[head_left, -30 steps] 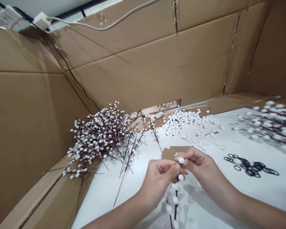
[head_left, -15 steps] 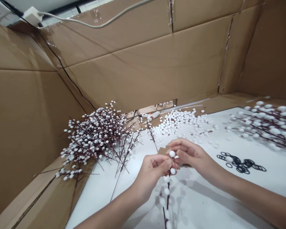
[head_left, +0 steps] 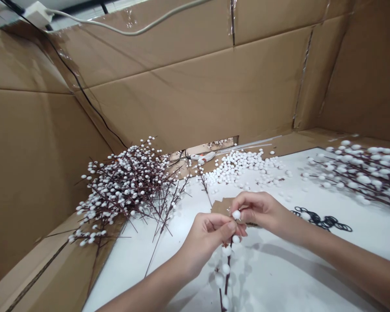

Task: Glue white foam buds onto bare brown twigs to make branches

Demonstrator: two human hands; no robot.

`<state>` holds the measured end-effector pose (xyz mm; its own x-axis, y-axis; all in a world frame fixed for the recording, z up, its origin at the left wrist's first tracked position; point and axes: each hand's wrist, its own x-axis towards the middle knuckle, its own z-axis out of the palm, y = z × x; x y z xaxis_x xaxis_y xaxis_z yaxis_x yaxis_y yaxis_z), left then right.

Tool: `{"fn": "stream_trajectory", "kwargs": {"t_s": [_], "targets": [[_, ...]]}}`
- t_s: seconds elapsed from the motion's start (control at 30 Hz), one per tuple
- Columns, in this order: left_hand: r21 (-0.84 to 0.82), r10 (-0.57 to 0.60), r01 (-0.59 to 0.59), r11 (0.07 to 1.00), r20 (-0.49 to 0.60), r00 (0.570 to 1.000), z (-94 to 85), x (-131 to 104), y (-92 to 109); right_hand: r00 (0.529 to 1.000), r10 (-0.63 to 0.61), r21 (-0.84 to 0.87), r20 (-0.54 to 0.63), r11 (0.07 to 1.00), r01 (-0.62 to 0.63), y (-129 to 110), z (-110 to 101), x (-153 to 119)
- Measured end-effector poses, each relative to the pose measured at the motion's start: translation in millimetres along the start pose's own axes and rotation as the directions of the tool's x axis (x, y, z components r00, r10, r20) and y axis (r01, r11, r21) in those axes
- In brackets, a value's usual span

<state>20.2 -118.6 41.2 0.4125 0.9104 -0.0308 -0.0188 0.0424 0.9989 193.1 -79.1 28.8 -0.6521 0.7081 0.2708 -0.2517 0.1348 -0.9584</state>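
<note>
- Centrally, the brown branch runs from the pinching fingers toward the near side over the white tabletop; its near end passes out of view.
- Long axis: near to far, the near end leaning slightly left. Whether the lower part touches the tabletop cannot be told.
- Left hand: thumb and forefinger pinched together at the branch's far end, approached from the left. The fingers hide the exact point of contact.
- Right hand: thumb and forefinger closed about the white tip berry, from the right and slightly farther out.
- Governing relation: the tip berry sits just beyond the left hand's pinch, at the far end of the stem's line. By judgement, the right hand is nearer to the tip berry, the left to the stem.
- A second berry lies just nearer than the pinch, to the right of the stem.
- Surroundings: a cardboard piece beyond the hands; black rings to the right, partly behind the right forearm; loose berries farther out; a heap of branches at far left.
</note>
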Motion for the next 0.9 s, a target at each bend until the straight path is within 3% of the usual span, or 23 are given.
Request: {"fn": "stream_trajectory", "kwargs": {"t_s": [0.2,0.33,0.73,0.9], "targets": [[0.035,-0.036,0.036,0.999,-0.008,0.999,0.5,-0.8,2.2,0.991,-0.131,-0.302,0.014,0.945,0.129,0.5,-0.9,-1.3],[0.052,-0.063,0.063,0.997,0.007,0.998,-0.8,-0.3,0.5,0.986,-0.170,-0.438,0.000,0.886,0.153,0.7,0.4,-0.7],[0.136,-0.085,0.083,0.987,0.012,0.996,3.9,-2.0,-0.8,0.976,0.041,-0.349,-0.214,0.930,-0.116,2.2,20.6,-2.8],[0.165,-0.084,0.084,0.983,-0.009,0.996,4.6,-2.7,-1.4,0.971,0.036,-0.370,-0.235,0.921,-0.124,2.8,20.7,-2.9]]}}
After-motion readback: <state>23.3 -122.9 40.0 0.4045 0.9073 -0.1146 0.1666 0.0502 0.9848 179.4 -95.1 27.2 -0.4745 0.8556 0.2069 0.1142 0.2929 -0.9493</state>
